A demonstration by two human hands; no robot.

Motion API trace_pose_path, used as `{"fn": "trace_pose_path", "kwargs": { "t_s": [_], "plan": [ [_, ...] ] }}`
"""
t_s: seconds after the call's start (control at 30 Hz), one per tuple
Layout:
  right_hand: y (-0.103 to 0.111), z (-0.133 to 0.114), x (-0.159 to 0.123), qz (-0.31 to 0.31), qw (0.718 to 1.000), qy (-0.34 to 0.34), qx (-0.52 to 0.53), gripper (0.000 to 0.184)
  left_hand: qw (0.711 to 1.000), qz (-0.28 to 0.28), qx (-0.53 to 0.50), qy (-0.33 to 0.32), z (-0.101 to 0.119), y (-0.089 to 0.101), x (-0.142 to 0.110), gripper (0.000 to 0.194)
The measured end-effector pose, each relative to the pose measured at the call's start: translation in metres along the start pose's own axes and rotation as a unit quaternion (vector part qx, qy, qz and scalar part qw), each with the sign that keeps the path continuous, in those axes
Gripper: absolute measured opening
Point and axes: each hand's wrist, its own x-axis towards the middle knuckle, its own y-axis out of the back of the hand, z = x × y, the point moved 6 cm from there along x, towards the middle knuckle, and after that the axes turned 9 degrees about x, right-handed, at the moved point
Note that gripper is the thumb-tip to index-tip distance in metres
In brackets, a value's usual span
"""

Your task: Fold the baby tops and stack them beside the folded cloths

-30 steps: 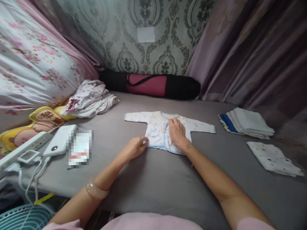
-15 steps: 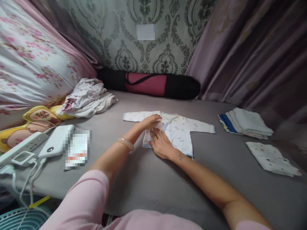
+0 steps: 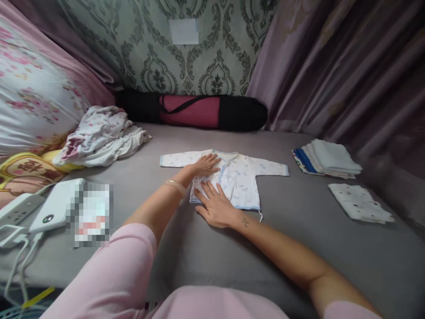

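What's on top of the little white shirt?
The left hand rests high on the shirt, the right hand partly over its lower edge. The part of it beneath both hands is covered.

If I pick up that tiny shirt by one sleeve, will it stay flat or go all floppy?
Probably floppy: the shirt looks like soft, thin cloth. It's likely light too, since it's small and lies nearly flat on the grey sheet. The loose white tie sticking out past its hem would probably dangle.
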Motion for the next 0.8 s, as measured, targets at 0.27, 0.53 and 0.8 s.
{"fn": "trace_pose_path", "kwargs": {
  "t_s": [0.27, 0.53, 0.8],
  "plan": [
    [-0.007, -0.034, -0.041, -0.049, 0.996, 0.042, 0.066, 0.069, 1.000, -0.009, 0.019, 0.010, 0.004, 0.003, -0.003, 0.063],
    [0.066, 0.018, -0.089, 0.129, 0.982, -0.073, 0.120, 0.032, 0.984, 0.173, 0.008, -0.036, 0.061, 0.033, -0.041, 0.040],
    [0.066, 0.081, -0.153, 0.079, 0.944, -0.319, 0.025, 0.022, 0.978, 0.116, -0.041, -0.169, 0.120, 0.034, -0.104, 0.030]
  ]
}}
